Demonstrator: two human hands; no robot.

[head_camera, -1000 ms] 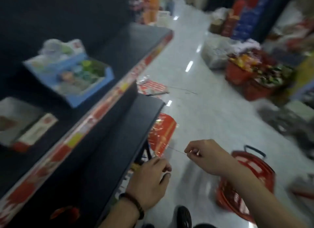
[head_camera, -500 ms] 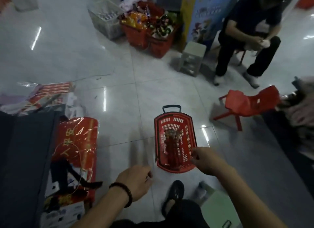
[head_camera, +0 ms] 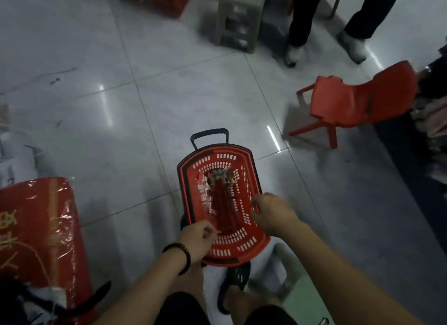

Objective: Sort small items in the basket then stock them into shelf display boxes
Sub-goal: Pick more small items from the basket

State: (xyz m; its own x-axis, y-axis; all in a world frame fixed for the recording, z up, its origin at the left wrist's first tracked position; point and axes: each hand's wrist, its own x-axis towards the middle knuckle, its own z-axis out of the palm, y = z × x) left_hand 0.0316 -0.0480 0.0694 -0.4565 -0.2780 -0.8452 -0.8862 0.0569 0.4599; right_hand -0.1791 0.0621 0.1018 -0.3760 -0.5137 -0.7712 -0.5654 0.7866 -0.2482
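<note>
Items [head_camera: 219, 198] are heaped lengthwise in the basket [head_camera: 249, 177], ahead of both hands. The left hand [head_camera: 198, 238], curled at the near rim, is judged nearer; the right hand [head_camera: 272, 213] is curled at the right rim. Holds cannot be told.

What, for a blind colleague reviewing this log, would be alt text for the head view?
A person's left hand and right hand, fingers curled, reach over the near half of a red basket on a tiled floor, small items piled along its middle. A red chair stands beyond to the right; a red foil package lies at left.
</note>
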